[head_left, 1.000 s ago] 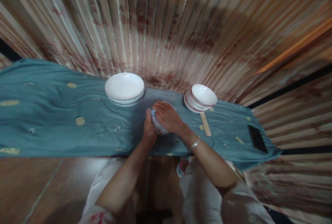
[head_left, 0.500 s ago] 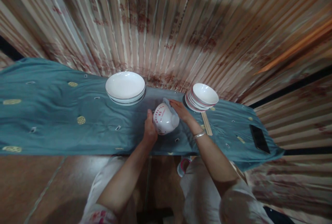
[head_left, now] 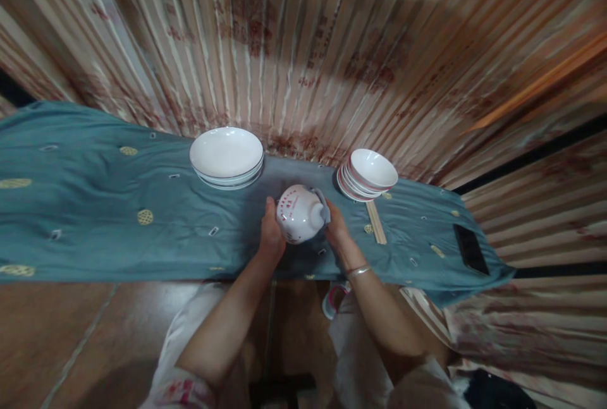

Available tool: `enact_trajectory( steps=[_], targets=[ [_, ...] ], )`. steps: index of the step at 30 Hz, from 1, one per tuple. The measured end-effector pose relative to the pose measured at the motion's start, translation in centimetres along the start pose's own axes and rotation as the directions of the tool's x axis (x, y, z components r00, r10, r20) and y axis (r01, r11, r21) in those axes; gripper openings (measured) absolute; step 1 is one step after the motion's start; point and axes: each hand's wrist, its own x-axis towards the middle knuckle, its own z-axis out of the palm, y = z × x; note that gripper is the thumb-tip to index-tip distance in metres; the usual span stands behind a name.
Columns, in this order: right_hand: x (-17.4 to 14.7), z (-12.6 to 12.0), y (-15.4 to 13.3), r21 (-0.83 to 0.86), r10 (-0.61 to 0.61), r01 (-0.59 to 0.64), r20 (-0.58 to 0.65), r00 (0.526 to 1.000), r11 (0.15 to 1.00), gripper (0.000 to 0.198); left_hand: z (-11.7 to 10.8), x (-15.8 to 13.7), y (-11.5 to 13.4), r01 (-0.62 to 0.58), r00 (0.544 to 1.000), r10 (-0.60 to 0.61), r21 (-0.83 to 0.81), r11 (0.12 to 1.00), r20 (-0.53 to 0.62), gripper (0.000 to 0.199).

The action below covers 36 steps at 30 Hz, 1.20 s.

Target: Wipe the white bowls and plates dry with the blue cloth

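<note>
Above the cloth-covered table, a white bowl (head_left: 298, 218) with red lettering is tilted on its side, its foot towards the right. My left hand (head_left: 272, 232) grips the bowl's left edge, thumb up. On the other side, my right hand (head_left: 336, 225) presses a grey-blue cloth (head_left: 323, 204) against the bowl near its foot; the fingers are partly hidden behind bowl and cloth. A silver bangle (head_left: 359, 271) circles the right wrist.
A stack of white plates (head_left: 226, 153) stands at the back left. Several nested bowls (head_left: 372, 170) stand back right, with wooden chopsticks (head_left: 376, 222) in front. A black phone (head_left: 470, 249) lies at the right end of the teal tablecloth (head_left: 95, 207). A pleated curtain (head_left: 294, 48) hangs behind.
My right hand with the cloth has moved from the bowl's upper back side down around to its right, by the foot. The bowl has shifted and turned slightly in my left hand.
</note>
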Motion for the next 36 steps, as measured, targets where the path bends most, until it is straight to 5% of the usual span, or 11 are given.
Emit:
enact_trajectory(
  steps=[5, 18, 26, 36],
  targets=[
    [-0.1, 0.4, 0.8, 0.056, 0.063, -0.058, -0.088, 0.994, 0.997, 0.046, 0.6, -0.9, 0.5, -0.053, 0.997, 0.056, 0.058, 0.997, -0.057, 0.027],
    [-2.9, 1.8, 3.1, 0.094, -0.092, 0.105, -0.131, 0.987, 0.99, 0.041, 1.7, -1.7, 1.8, 0.006, 0.998, -0.007, -0.018, 1.0, -0.058, 0.027],
    [-4.8, 4.9, 0.6, 0.517, 0.169, -0.048, -0.191, 0.967, 0.855, 0.024, 1.5, -1.6, 2.0, -0.018, 0.999, 0.017, -0.018, 1.0, -0.032, 0.024],
    [-7.1, 6.9, -0.1, 0.631, 0.25, -0.048, -0.236, 0.939, 0.774, 0.022, 1.2, -2.1, 2.2, -0.155, 0.986, 0.15, 0.067, 0.986, 0.078, 0.033]
  ],
)
